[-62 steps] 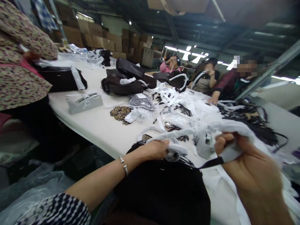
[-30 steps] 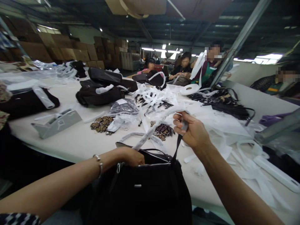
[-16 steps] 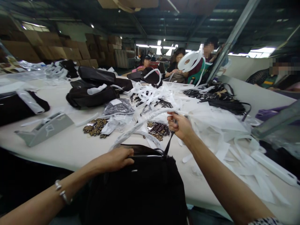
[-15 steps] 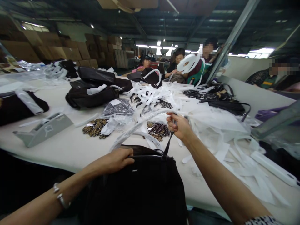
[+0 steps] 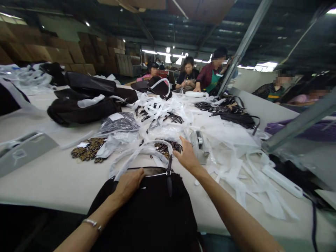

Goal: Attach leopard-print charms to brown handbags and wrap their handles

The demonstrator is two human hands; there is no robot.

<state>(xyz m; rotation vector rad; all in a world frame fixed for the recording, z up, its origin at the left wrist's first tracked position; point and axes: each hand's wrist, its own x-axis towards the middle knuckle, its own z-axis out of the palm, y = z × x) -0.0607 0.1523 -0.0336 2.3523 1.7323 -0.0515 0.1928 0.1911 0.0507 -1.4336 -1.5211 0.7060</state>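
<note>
A black handbag (image 5: 154, 213) stands upright at the table's near edge, its zippered top partly open. My left hand (image 5: 130, 182) has its fingers curled over the bag's top rim and grips it. White wrapping covers the bag's arched handles (image 5: 141, 147). A dark strap end with a metal ring (image 5: 169, 173) hangs at the right of the opening. Just right of the handle is my right hand (image 5: 187, 155), thumb and forefinger apart, holding nothing. Behind it stands a metallic tape dispenser or similar device (image 5: 198, 145), partly covered by the hand.
White strips (image 5: 244, 178) litter the right side. Brown patterned tags (image 5: 89, 150) lie left of centre, near a grey tape dispenser (image 5: 26, 150). Black bags (image 5: 84, 108) are stacked farther back. Co-workers (image 5: 214, 73) sit or stand across the table, beside a slanted metal post (image 5: 244, 49).
My right hand has let go of the strap at the handle and opened; the handle has sunk lower. My view has turned right. A co-worker's white roll now lies on the table.
</note>
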